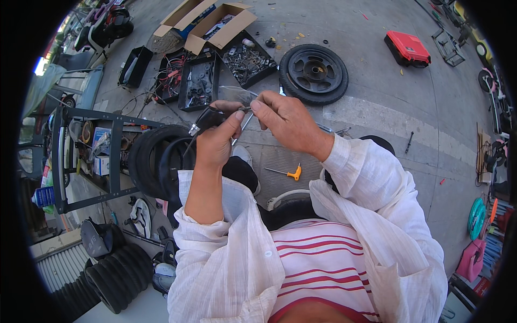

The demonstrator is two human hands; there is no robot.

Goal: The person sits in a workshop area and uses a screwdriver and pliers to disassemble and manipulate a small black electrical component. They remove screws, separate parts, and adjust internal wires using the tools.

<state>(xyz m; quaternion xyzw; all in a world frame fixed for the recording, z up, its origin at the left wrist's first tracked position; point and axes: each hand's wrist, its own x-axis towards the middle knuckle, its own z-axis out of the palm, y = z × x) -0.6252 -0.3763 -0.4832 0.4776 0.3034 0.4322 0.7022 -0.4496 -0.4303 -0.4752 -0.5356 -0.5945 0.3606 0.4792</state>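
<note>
Both hands are raised close together in front of me. My left hand (218,134) is closed around a black part with a silver end (203,121); a dark cable seems to run down from it. Fingertips of my right hand (285,118) are pinched together at a small, thin metallic piece that I cannot make out, right beside my left fingers. Behind the hands, long shiny metal rods run down toward my left shoe. On the ground between my feet lies a hex key with a yellow T-shaped handle (294,173).
A black wheel with a tire (314,74) lies ahead. Black trays of small parts (198,83) and open cardboard boxes (229,27) sit ahead left. A metal rack (116,156) and loose tires (151,159) stand at left. A red case (407,48) lies far right.
</note>
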